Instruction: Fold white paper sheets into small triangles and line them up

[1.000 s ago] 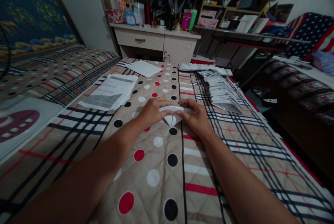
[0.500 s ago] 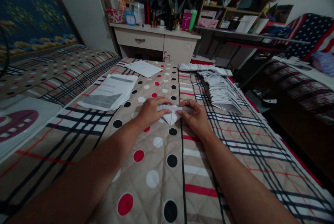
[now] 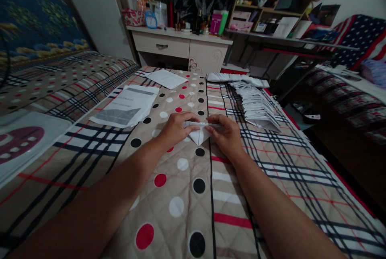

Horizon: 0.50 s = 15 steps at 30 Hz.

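Together, left hand point(image 3: 176, 128), right hand point(image 3: 226, 135) pin paper point(image 3: 199, 136) (tip nearward); stacks point(image 3: 256, 106) rightward.

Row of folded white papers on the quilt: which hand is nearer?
Right. The right hand lies just beside the row of folded white papers; the left hand farther left.

Apparently white paper point(image 3: 199, 136); dotted, plaid quilt point(image 3: 181, 227)
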Tool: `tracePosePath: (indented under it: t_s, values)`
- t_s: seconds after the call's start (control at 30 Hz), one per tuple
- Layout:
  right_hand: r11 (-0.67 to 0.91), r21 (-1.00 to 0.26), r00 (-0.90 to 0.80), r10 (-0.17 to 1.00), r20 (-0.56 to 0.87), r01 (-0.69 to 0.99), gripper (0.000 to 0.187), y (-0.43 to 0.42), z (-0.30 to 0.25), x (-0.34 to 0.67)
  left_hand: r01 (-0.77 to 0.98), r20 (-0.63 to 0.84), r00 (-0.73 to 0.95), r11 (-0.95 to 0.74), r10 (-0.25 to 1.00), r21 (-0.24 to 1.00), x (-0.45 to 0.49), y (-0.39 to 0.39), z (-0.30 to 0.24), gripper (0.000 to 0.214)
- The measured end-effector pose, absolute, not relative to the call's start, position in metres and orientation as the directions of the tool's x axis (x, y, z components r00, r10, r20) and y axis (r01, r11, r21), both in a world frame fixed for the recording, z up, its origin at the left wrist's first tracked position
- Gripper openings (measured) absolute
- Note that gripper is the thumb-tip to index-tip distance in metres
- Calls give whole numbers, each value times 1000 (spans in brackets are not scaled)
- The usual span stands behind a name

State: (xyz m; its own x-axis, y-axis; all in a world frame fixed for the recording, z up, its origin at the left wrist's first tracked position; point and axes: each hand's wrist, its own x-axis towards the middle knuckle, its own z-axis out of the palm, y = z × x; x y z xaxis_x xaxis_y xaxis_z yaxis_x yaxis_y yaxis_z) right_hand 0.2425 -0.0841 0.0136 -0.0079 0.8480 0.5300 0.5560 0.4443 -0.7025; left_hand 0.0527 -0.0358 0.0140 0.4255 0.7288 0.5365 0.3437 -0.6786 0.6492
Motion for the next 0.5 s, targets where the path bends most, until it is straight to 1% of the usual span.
tracePosePath:
  t_s: [0.1,0.17,0.33,0.5]
  values:
    - [482,-568,-93,810,578,667,15,-84,16,243,328,569,433,-710,699,623,54,-38,15,13]
    - [488,-524,-101,792,603,698,14,-85,17,242,326,583,433,-723,687,609,54,-39,15,13]
    - [502,-554,-82,786,613,664,8,-87,20,242,325,589,416,-718,693,615,54,-39,13,15]
    - [512,-556,-97,787,609,655,7,-85,20,242,335,591,425,-725,686,601,54,-39,13,17]
